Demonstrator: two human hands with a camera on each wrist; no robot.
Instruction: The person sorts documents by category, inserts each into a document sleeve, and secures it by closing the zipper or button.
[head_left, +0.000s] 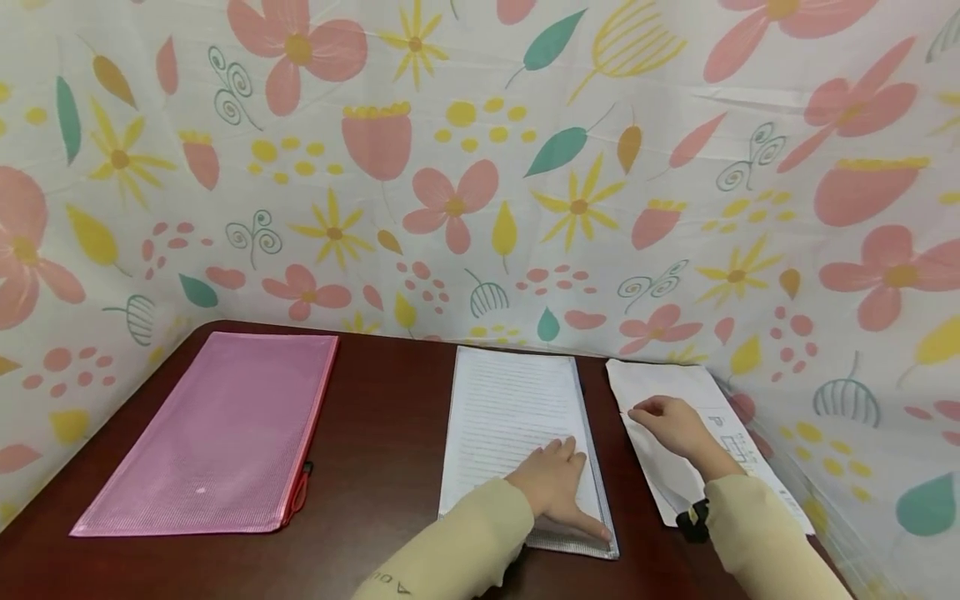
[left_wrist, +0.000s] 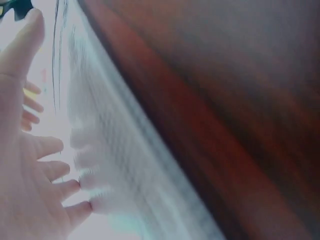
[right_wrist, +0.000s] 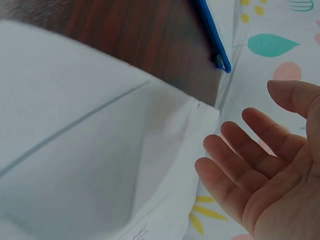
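My left hand (head_left: 553, 483) rests on a clear mesh zip pouch (head_left: 573, 533) with lined paper (head_left: 502, 392) showing through it. The fingers are spread and the thumb points toward the pouch's lower right corner. In the left wrist view that hand (left_wrist: 45, 175) lies over the pale pouch (left_wrist: 115, 145), its fingers straight. My right hand (head_left: 671, 425) is over a white paper envelope (head_left: 645, 375) with black print. In the right wrist view the hand (right_wrist: 270, 170) has loosely bent fingers beside the envelope (right_wrist: 65, 90), with nothing held in them.
A pink mesh zip pouch (head_left: 232, 425) with a red edge and red pull cord lies at the left of the dark wooden table (head_left: 375, 433). A flower-patterned curtain (head_left: 465, 175) hangs behind and along the sides. A blue strip (right_wrist: 212, 35) appears in the right wrist view.
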